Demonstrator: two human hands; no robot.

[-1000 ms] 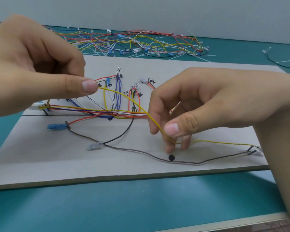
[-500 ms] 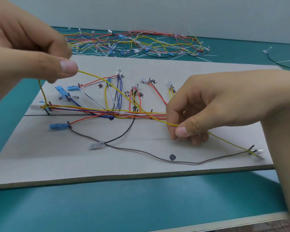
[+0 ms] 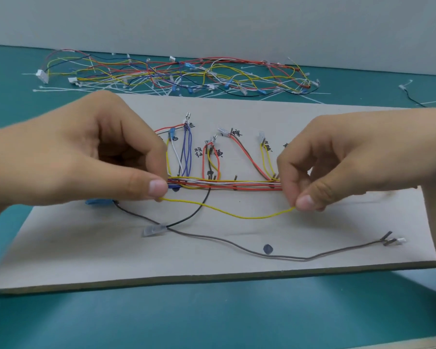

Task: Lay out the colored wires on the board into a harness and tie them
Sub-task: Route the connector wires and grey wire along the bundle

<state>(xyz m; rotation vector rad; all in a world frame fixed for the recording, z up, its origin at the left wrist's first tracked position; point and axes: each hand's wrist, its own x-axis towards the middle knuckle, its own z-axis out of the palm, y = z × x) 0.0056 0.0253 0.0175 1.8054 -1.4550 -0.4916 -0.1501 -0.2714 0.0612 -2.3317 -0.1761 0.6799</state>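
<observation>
Both hands have dropped level; my left hand [image 3: 106, 157] and right hand [image 3: 337, 159] each pinch the yellow wire [image 3: 244, 217], sagging, perhaps touching the board [image 3: 212, 268], just beside the laid bundle [image 3: 237, 185]; light, limp stuff; I'd grip close to each bend

Single head-worn cam, wide-angle. Looks fwd & down from the person's side, at a low slant across the board [image 3: 212, 260]. Close in: board spans nearly the full frame width, near edge low in frame, teal tabletop [image 3: 212, 318] in front & behind, grey wall [image 3: 237, 21] along the top. The left hand [image 3: 91, 157] & right hand [image 3: 350, 157] loom large, cut by the L & R edges
</observation>
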